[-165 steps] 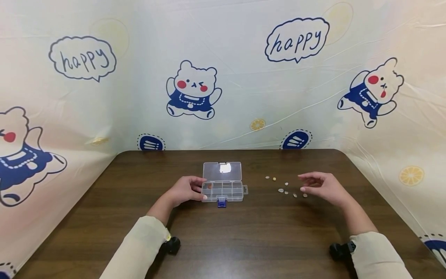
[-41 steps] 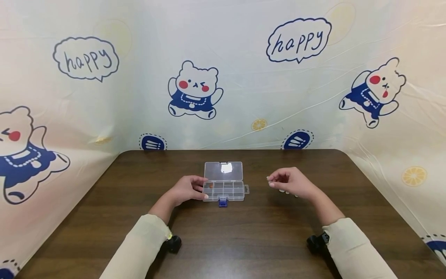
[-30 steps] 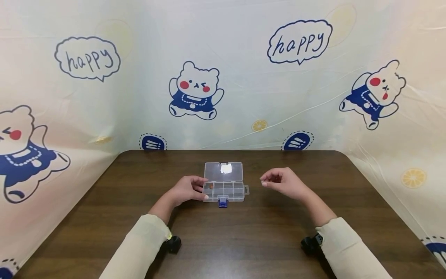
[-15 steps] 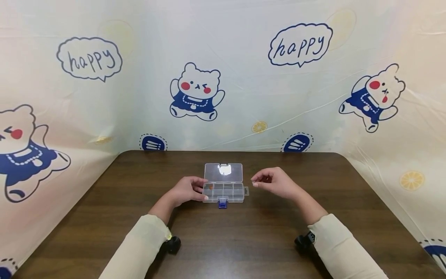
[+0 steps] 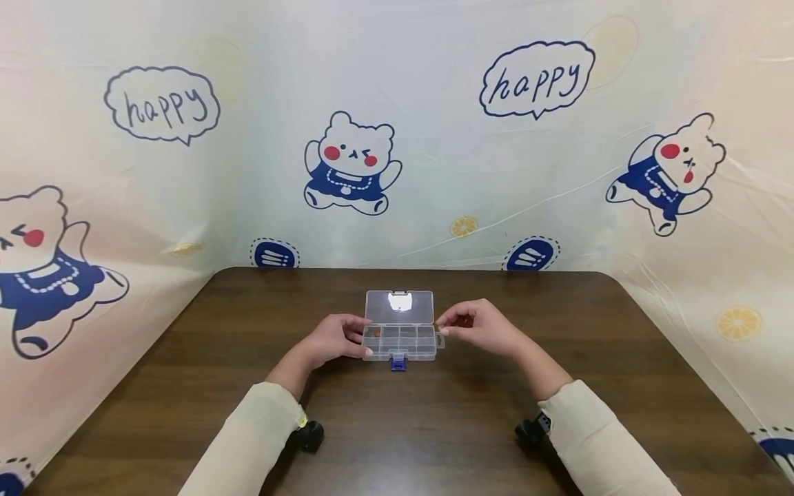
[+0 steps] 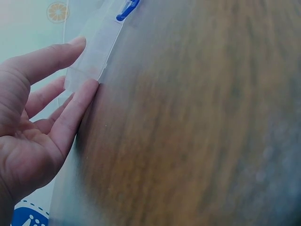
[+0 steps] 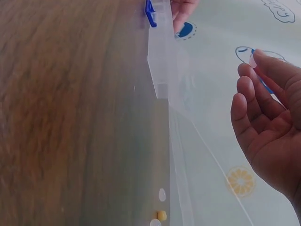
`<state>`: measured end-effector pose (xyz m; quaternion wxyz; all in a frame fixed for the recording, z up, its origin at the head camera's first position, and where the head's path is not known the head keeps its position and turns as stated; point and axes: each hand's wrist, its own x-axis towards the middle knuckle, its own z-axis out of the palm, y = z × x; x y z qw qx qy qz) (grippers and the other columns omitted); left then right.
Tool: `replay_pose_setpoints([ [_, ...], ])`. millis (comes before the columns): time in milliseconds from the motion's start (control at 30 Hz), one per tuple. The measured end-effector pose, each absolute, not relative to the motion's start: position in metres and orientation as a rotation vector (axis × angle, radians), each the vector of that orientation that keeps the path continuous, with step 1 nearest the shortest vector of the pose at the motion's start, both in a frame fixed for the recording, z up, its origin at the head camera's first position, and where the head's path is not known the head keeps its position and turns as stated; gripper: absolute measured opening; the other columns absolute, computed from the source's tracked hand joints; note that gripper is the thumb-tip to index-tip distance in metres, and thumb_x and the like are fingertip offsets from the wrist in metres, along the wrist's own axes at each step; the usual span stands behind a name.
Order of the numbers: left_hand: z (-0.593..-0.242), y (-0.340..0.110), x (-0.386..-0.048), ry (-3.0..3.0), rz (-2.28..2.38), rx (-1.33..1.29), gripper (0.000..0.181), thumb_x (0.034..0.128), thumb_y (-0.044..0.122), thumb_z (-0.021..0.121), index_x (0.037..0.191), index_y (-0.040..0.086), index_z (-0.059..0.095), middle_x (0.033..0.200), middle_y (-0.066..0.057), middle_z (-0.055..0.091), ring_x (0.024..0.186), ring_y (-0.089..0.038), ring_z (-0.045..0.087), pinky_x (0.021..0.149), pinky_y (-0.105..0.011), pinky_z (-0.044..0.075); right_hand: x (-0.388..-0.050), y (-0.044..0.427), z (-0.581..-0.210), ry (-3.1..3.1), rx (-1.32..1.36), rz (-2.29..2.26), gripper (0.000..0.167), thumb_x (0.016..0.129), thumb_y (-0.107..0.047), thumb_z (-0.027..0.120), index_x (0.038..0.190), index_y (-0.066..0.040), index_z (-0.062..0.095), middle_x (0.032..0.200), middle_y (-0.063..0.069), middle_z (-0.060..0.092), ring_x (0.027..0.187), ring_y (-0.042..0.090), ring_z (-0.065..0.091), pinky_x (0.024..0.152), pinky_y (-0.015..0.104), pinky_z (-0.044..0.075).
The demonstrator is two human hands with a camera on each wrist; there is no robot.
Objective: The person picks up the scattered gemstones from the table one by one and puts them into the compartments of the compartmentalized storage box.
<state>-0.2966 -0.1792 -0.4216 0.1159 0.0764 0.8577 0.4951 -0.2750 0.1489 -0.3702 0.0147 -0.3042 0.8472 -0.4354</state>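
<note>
At mid-table toward the far side, the box (image 5: 399, 357) sits flat on the brown table (image 5: 397, 434), lid (image 5: 383, 306) swung up along its far side and catching a glare patch. The blue latch (image 5: 398, 364) hangs on the near side; the clear hang tab (image 5: 441, 339) sticks out at the right end. Inside: two rows of compartments, an orange piece (image 5: 377, 332) in the far-left one. Left hand (image 5: 335, 337) is clamped on the box's left end, thumb at the near corner, fingers along the far part. Right hand (image 5: 482, 327) is at the right end, fingertips just by the far-right corner and the tab, thumb and forefinger bent close together. A pale spot shows at the thumb tip in the right wrist view; cannot tell if it's nail or a held piece, nor if the fingertips touch the box. On the table right of the box, same view: a white piece (image 7: 162, 194), a yellow piece (image 7: 162, 215) next to it, and another pale piece (image 7: 155, 222) cut by the frame edge. Both arms come in from the near side, cream sleeves (image 5: 251, 427), a black camera (image 5: 311, 437) on each wrist. Behind the table's far edge, a pale cloth (image 5: 428, 165) printed with bears, orange slices and "happy" bubbles.
</note>
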Motion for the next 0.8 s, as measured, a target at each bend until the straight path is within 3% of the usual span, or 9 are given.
replay_pose_setpoints([
  [200, -0.420, -0.180, -0.296, 2.510, 1.434, 0.231, 0.060, 0.0693, 0.014, 0.089, 0.125, 0.013, 0.066, 0.109, -0.007, 0.063, 0.095, -0.022, 0.060, 0.083, -0.033, 0.056, -0.275, 0.142, -0.372, 2.618, -1.005, -1.324, 0.016, 0.087, -0.014, 0.075, 0.098, -0.003, 0.074, 0.084, -0.002, 0.069, 0.069, 0.017, 0.054, 0.059, 0.026, 0.049],
  [500, -0.416, -0.179, -0.297, 2.521, 1.414, 0.235, 0.060, 0.0693, 0.015, 0.089, 0.125, 0.013, 0.066, 0.112, -0.007, 0.063, 0.095, -0.022, 0.060, 0.084, -0.033, 0.056, -0.280, 0.131, -0.368, 2.599, -1.064, -1.278, 0.009, 0.088, -0.015, 0.074, 0.096, -0.012, 0.075, 0.084, -0.004, 0.068, 0.070, 0.016, 0.055, 0.061, 0.027, 0.051],
  [700, -0.420, -0.181, -0.299, 2.516, 1.435, 0.224, 0.060, 0.0686, 0.015, 0.090, 0.124, 0.013, 0.067, 0.108, -0.006, 0.064, 0.094, -0.022, 0.060, 0.082, -0.032, 0.056, -0.281, 0.116, -0.361, 2.559, -1.079, -1.260, 0.012, 0.089, -0.013, 0.073, 0.097, -0.005, 0.074, 0.086, -0.001, 0.069, 0.072, 0.017, 0.055, 0.062, 0.027, 0.051],
  [800, -0.422, -0.180, -0.298, 2.519, 1.453, 0.218, 0.060, 0.0681, 0.014, 0.090, 0.123, 0.012, 0.067, 0.107, -0.006, 0.064, 0.093, -0.022, 0.060, 0.081, -0.032, 0.056, -0.282, 0.112, -0.361, 2.554, -1.083, -1.250, 0.009, 0.089, -0.012, 0.073, 0.096, -0.007, 0.075, 0.086, -0.002, 0.069, 0.072, 0.017, 0.055, 0.063, 0.027, 0.051],
])
